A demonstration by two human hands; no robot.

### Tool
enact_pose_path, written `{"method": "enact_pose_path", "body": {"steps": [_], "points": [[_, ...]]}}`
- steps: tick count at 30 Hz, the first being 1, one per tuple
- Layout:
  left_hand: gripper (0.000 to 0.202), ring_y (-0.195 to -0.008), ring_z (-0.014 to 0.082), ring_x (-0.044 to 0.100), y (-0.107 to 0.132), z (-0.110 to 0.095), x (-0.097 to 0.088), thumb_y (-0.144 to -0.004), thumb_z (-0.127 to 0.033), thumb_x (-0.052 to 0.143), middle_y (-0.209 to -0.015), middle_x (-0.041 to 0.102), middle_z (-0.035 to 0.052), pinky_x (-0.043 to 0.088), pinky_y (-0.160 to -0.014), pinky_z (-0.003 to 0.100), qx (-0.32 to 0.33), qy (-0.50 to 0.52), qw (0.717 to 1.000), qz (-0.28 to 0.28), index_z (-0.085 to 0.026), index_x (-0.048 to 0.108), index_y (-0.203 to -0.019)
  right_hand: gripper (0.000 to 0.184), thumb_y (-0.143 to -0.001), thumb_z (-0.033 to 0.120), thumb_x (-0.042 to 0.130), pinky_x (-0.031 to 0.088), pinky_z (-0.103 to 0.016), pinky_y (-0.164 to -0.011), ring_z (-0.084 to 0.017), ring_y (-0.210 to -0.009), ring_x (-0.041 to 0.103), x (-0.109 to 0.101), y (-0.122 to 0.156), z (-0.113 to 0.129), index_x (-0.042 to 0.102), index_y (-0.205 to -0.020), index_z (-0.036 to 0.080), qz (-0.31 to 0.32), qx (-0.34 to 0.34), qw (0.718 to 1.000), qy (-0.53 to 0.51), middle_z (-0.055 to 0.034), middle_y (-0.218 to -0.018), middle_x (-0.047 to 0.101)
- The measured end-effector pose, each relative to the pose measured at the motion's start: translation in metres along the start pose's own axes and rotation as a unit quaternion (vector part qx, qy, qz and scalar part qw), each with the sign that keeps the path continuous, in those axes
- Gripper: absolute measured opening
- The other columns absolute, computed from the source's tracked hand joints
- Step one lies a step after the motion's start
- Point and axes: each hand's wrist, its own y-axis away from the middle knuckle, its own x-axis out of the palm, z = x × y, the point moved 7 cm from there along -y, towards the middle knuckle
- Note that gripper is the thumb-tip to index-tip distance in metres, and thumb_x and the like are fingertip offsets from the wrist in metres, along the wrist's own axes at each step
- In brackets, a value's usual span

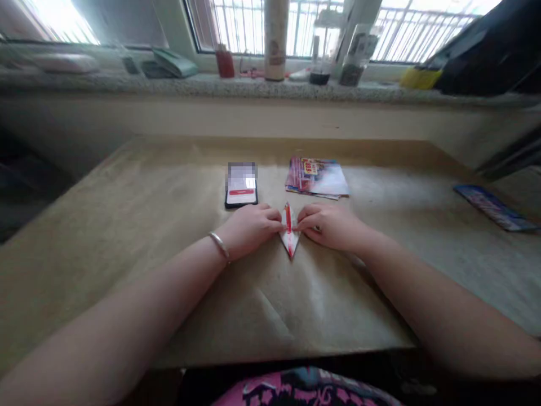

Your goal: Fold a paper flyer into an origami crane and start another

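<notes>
A small sheet of paper folded into a narrow diamond, the folded paper (289,242), lies on the table in front of me. It is white with a red strip down its middle, and its points face away from me and toward me. My left hand (252,226), with a bangle at the wrist, pinches the left edge of it. From the other side, my right hand (330,224) grips the right edge between thumb and fingers. The fingertips of both hands nearly meet over the red strip.
Just beyond my left hand lies a phone (241,192) with its screen lit. A stack of printed leaflets (323,177) sits behind my right hand. At the far right is a blue printed booklet (494,207). Bottles and jars line the windowsill (245,85) behind the table (127,225).
</notes>
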Motion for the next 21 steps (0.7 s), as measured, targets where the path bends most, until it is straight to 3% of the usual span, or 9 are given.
{"method": "enact_pose_path", "body": {"steps": [7,21], "points": [[0.022,-0.087,0.0151,0.062,0.003,-0.002,-0.008,-0.092,-0.018,0.051,-0.101,0.070,0.0030,0.049,-0.075,0.027,0.016,0.006,1.000,-0.016,-0.023,0.071,-0.100,0.026,-0.085,0.018,0.053,0.046,-0.027,-0.074,-0.017,-0.086,0.065,-0.003,0.001,0.000,0.076,-0.093,0.026,0.000,0.006,1.000,0.007,-0.0015,-0.101,0.071],[0.022,-0.094,0.0159,0.065,0.011,0.006,-0.007,-0.088,-0.015,0.054,-0.108,0.071,0.0001,0.051,-0.083,0.028,0.030,0.053,0.998,-0.029,-0.021,0.073,-0.098,0.024,-0.080,0.013,0.055,0.048,-0.028,-0.078,-0.016,-0.086,0.065,-0.008,0.004,-0.006,0.076,-0.085,0.024,0.017,0.014,1.000,-0.019,-0.0010,-0.100,0.072]]}}
